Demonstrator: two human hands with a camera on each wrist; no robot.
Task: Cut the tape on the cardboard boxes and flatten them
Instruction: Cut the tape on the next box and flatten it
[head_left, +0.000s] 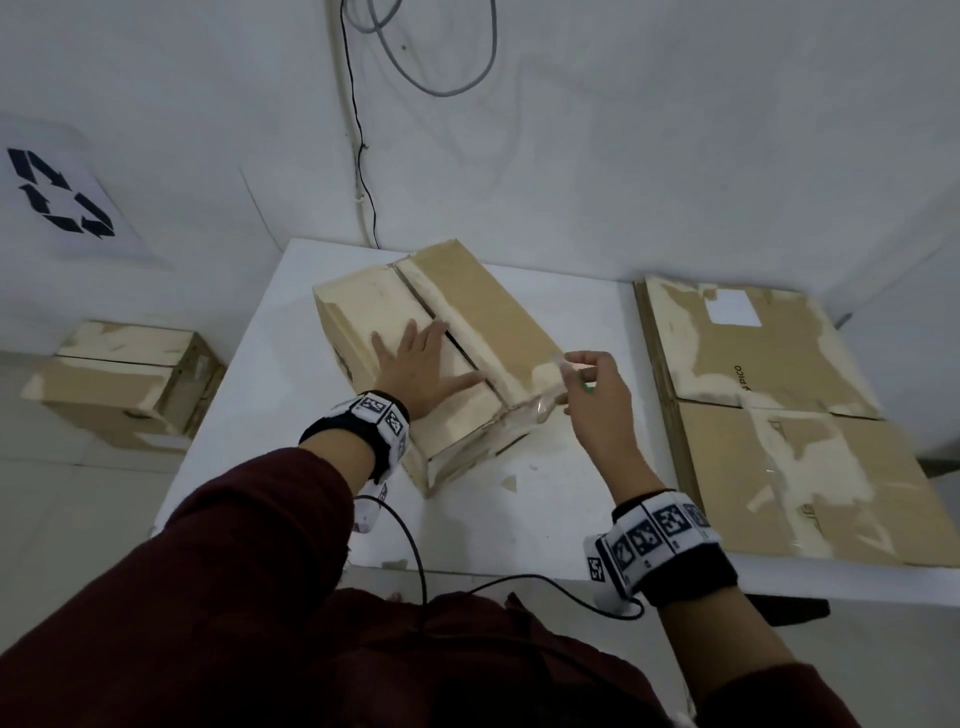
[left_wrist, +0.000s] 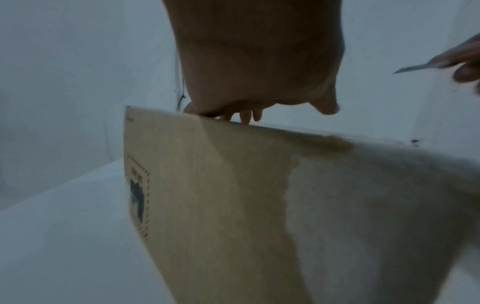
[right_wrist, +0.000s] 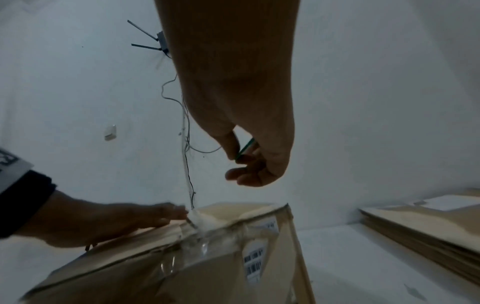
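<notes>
A taped cardboard box (head_left: 467, 322) lies slantwise on the white table (head_left: 545, 519), its top seam split. My left hand (head_left: 426, 358) presses flat on the top, fingers spread and straight; in the left wrist view the left hand (left_wrist: 249, 82) meets the box (left_wrist: 221, 195) at its top edge. My right hand (head_left: 582, 369) hovers off the box's near right corner and pinches a strip of clear tape (head_left: 550, 400) that still clings to that end. A thin green tool (right_wrist: 245, 148) is tucked between its fingers. The tape (right_wrist: 200, 224) bunches at the box (right_wrist: 207, 267) edge.
A stack of flattened boxes (head_left: 779, 415) covers the table's right side. Another taped box (head_left: 124, 384) sits on the floor to the left. Cables (head_left: 363, 156) hang down the white wall behind the table. A small cardboard scrap (head_left: 511, 483) lies on the table.
</notes>
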